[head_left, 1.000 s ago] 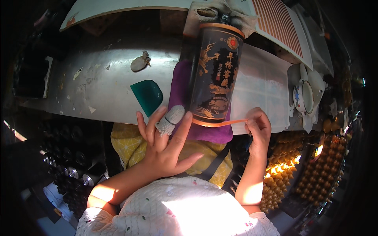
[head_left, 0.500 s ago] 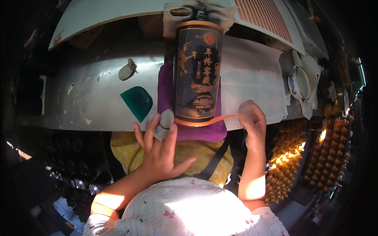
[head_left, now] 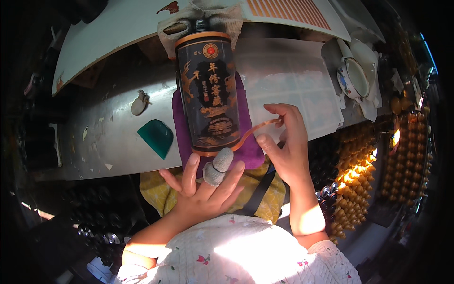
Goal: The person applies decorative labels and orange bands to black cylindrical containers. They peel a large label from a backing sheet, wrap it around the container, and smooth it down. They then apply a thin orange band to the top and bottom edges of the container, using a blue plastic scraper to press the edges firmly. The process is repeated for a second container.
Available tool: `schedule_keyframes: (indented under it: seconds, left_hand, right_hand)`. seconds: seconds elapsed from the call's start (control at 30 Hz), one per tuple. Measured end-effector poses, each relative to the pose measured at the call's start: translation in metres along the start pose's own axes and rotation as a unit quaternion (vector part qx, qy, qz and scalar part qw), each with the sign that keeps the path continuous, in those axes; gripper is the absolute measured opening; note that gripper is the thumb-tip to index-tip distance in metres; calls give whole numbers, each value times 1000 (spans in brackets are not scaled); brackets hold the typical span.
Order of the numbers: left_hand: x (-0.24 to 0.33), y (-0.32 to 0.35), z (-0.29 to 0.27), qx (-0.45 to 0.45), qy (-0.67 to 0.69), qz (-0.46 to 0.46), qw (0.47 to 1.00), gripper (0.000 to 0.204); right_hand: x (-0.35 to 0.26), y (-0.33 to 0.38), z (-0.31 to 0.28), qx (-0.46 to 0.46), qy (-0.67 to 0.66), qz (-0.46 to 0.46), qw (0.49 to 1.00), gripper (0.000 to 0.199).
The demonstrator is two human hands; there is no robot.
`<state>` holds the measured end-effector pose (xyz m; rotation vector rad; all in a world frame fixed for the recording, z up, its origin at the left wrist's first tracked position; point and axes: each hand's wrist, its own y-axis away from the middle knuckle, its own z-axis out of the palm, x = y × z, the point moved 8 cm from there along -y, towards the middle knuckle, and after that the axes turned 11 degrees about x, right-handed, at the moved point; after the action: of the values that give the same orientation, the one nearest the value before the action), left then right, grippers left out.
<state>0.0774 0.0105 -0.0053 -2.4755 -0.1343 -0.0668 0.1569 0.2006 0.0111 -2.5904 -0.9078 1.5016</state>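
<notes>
A dark cylindrical bottle (head_left: 208, 94) with copper-coloured decoration lies on a purple cloth (head_left: 253, 158), its neck pointing away from me. Along its near rim runs a thin orange strip (head_left: 250, 131), whose loose end curves up to the right. That end reaches the fingers of my right hand (head_left: 289, 149); thumb and forefinger are apart, and the strip seems caught between the other fingers. My left hand (head_left: 201, 201) is open, fingers spread, at the bottle's near end. A grey cloth finger cover (head_left: 218, 168) sits on one left finger, its tip against or close to the rim.
Left of the cloth lie a green scraper (head_left: 157, 137) and a small tied cloth pouch (head_left: 140, 104). A whitish cloth pad (head_left: 234, 16) supports the bottle's neck. Translucent sheets (head_left: 293, 85) cover the right side; an enamel bowl (head_left: 354, 78) stands beyond. Golden caps (head_left: 352, 189) fill the lower right.
In the picture, the bottle and bench have shifted left. My right thumb and forefinger have parted from their pinch on the strip, which now bends upward. My left finger cover has moved right along the rim.
</notes>
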Motion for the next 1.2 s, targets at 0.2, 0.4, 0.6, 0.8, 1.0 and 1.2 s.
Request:
schedule_keyframes:
  seconds: [0.2,0.4,0.6,0.8,1.0,1.2]
  left_hand:
    - [1,-11,-4,-8,-29,5,1000,65]
    - [-10,-1,-7,7,33,-37,999,89]
    - [-37,12,6,-61,105,-164,979,118]
    - [-39,12,8,-109,132,-196,965,124]
    - [-5,-1,-1,0,29,-29,999,106]
    - [13,-33,5,-21,-36,17,999,60]
  right_hand:
    - [-15,7,28,-93,-93,51,990,53]
    - [-12,11,31,-82,-109,41,990,49]
    - [-8,12,33,-94,-155,59,982,46]
    - [-5,12,34,-113,-157,78,978,48]
    - [3,12,37,-105,-191,57,974,31]
    - [-2,7,35,-108,-151,14,982,27]
